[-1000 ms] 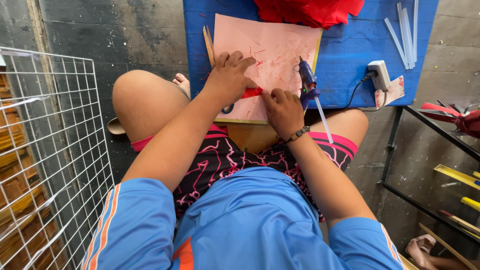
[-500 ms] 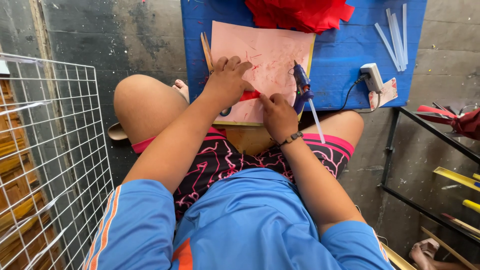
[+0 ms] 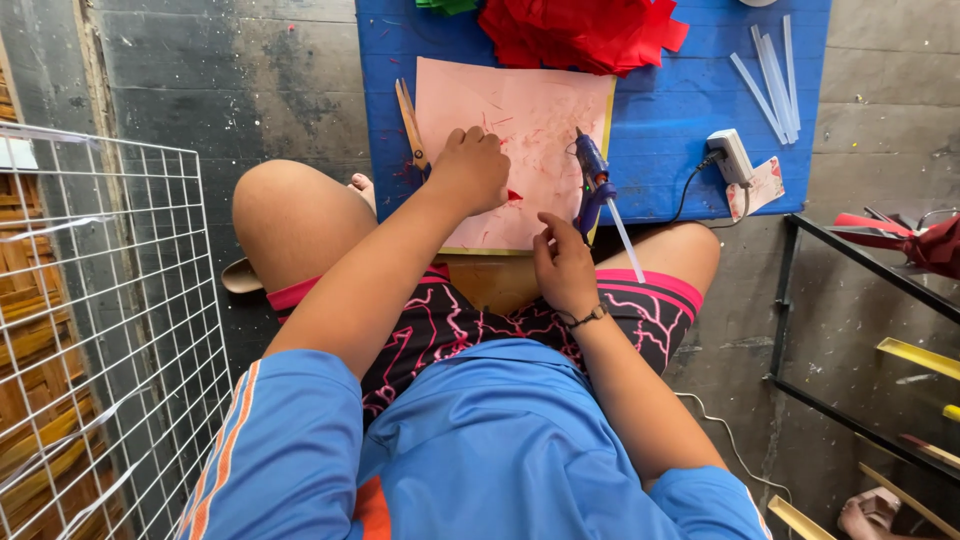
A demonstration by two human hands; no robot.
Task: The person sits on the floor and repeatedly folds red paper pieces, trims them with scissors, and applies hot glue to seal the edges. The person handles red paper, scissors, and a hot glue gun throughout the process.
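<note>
A pink sheet of paper [image 3: 535,130] lies on a blue board [image 3: 670,110] in front of my lap. My left hand [image 3: 470,168] rests on the pink sheet with its fingers curled over a small red piece [image 3: 513,195], of which only a tip shows. My right hand [image 3: 563,262] sits at the sheet's near edge, fingers loosely bent, holding nothing I can see. A blue glue gun [image 3: 592,185] lies just beyond my right hand, touching the sheet's right side.
Scissors [image 3: 409,125] lie left of the pink sheet. A heap of red paper [image 3: 580,35] is at the board's far edge. Glue sticks [image 3: 770,75] and a white plug [image 3: 732,157] are on the right. A wire grid [image 3: 110,330] stands at left, a black metal frame [image 3: 860,330] at right.
My right hand has pulled back from the red piece toward the sheet's near edge. My left hand has closed over the red piece, hiding most of it.
</note>
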